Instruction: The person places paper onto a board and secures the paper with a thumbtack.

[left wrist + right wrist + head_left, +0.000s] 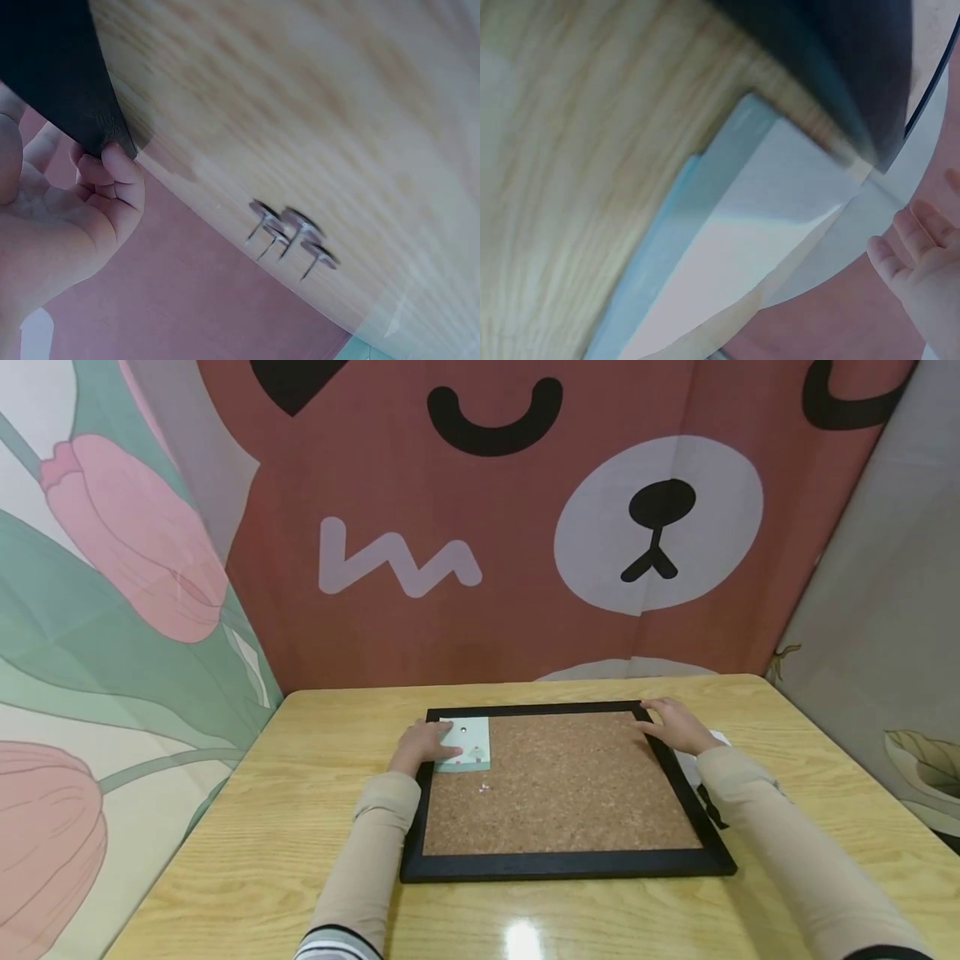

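Observation:
A cork board [562,785] in a black frame [562,864] lies on the table. My left hand [420,747] grips the frame's upper left side. In the left wrist view, curled fingertips [124,161] touch the dark frame's edge. Its thumb lies over a pale mint note sheet [476,752] in that corner, with a small round pin head near the sheet's top. Below the sheet, a tiny pinkish cluster [483,787] sits on the cork. At the upper right corner is my right hand [678,731], fingers loosely bent beside the frame and holding nothing.
Several thumbtacks [296,232] rest on the table, points up, in the left wrist view. A white pad with pale blue-green sides [742,225] lies right of the board. A black item [712,806] shows by the right frame edge. Printed cloth [510,635] hangs behind.

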Tool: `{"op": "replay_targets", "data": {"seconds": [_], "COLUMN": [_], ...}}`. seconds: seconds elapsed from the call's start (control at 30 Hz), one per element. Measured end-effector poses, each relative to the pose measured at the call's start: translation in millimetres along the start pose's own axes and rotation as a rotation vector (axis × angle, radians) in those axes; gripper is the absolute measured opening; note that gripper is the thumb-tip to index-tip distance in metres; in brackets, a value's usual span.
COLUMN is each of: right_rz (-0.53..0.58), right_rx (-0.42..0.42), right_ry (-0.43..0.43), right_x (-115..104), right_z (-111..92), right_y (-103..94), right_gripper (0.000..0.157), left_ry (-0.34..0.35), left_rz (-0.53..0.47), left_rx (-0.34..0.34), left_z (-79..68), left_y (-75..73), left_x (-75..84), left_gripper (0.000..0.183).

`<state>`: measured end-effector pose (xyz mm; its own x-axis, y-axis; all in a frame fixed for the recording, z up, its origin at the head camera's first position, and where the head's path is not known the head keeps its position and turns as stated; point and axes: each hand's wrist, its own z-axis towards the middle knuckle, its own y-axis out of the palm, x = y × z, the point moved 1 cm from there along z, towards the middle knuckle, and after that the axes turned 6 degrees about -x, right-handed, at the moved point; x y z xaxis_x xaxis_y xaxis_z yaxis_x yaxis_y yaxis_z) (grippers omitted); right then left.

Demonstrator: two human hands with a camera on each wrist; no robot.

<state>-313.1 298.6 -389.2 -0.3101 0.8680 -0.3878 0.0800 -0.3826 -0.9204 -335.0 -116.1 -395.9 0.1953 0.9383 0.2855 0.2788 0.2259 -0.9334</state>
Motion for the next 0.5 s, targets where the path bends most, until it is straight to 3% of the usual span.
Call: {"op": "replay_targets", "data": {"seconds": [0.27, 0.5], "right_rz": [-0.032, -0.096], "right_rx": [-0.057, -0.033], "right_ry": [0.078, 0.116], "right_x": [16, 31], "right_z": [-10, -19], "right_y": [-3.2, -10.1], "right_gripper": [0.053, 0.051], "left_ry": [-0.001, 0.005], "left_rz": [-0.001, 0.015], "left_rx": [-0.004, -0.007], "left_z": [-0.4, 1.8], "left_y": [0.6, 0.5], "left_x": [0.4, 0.1], "left_gripper": [0.063, 0.064]}}
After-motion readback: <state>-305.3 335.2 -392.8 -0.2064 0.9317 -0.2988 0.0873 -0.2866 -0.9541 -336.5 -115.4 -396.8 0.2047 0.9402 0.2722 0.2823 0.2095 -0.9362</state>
